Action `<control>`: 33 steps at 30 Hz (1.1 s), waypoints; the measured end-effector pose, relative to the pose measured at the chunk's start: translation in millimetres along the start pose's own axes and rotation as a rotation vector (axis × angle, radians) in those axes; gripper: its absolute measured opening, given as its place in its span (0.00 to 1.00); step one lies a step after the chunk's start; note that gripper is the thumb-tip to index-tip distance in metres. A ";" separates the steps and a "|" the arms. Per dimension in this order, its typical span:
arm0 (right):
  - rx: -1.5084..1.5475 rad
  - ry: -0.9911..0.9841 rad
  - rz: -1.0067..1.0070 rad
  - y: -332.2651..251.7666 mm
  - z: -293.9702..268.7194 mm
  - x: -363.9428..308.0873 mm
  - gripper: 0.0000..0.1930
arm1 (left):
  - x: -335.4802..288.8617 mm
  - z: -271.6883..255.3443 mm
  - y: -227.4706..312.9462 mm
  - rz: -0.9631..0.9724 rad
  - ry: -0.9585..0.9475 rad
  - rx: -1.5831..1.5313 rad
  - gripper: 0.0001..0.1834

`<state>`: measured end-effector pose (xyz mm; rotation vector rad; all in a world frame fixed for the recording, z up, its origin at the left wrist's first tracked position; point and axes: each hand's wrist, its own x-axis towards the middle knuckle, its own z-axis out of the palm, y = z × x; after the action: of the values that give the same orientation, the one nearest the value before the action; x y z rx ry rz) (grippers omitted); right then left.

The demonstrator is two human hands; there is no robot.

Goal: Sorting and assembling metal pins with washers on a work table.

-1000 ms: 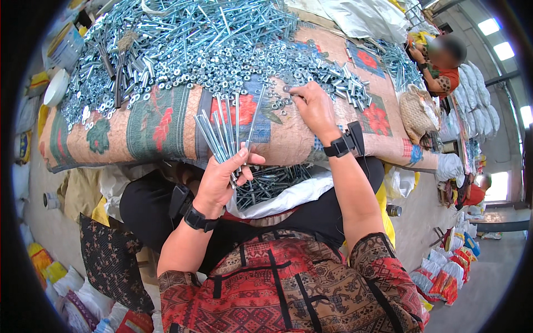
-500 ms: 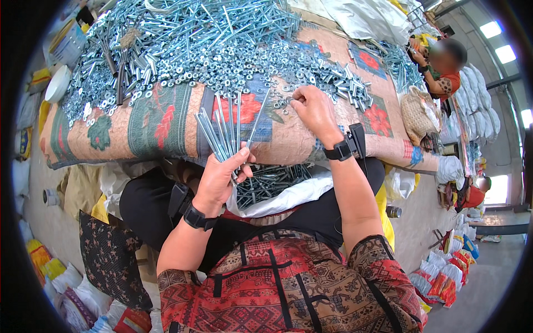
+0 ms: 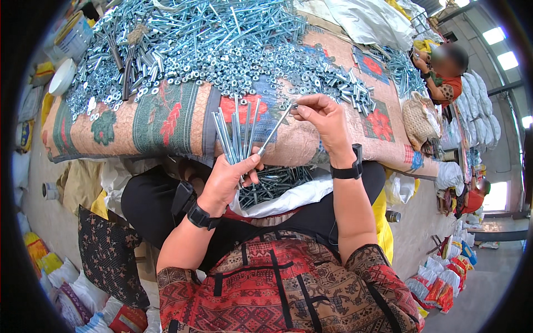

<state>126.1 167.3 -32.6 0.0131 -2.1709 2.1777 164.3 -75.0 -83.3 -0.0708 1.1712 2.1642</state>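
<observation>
My left hand [image 3: 229, 176] is closed round the lower ends of a bundle of long, shiny metal bolts [image 3: 236, 136], which fan upward. One long bolt [image 3: 275, 133] leans out to the right, apart from the others. At its upper tip, my right hand [image 3: 326, 123] pinches a small metal piece [image 3: 292, 107] between thumb and fingers; whether it is a nut or a washer I cannot tell. Just beyond the hands, loose nuts and washers [image 3: 239, 72] are spread over a patterned cloth [image 3: 191, 125].
Long bolts [image 3: 244, 22] are heaped at the far side, with short metal sleeves [image 3: 355, 95] to the right. A white sack [image 3: 294, 198] with darker rods lies in my lap. A woven bag [image 3: 420, 119] stands at the right edge, near another person [image 3: 447, 77].
My right hand has come from the loose nuts and washers, turned, and now meets the tip of the leaning bolt. The left hand with the bundle has shifted slightly right.
</observation>
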 end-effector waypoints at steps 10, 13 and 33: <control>-0.130 0.107 -0.088 -0.7 17.6 -7.0 0.06 | 0.5 -0.4 1.0 0.003 0.009 -0.010 0.13; -0.582 0.157 -0.501 -6.4 27.8 -3.2 0.09 | 1.0 -1.2 2.1 -0.004 -0.005 -0.110 0.12; 0.068 -0.079 0.067 7.8 15.5 36.7 0.07 | -5.5 -4.7 10.6 0.075 0.084 -0.060 0.12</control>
<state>88.4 153.3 -38.4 0.0303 -2.1673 2.3244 161.2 -85.4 -76.5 -0.1477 1.1724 2.2826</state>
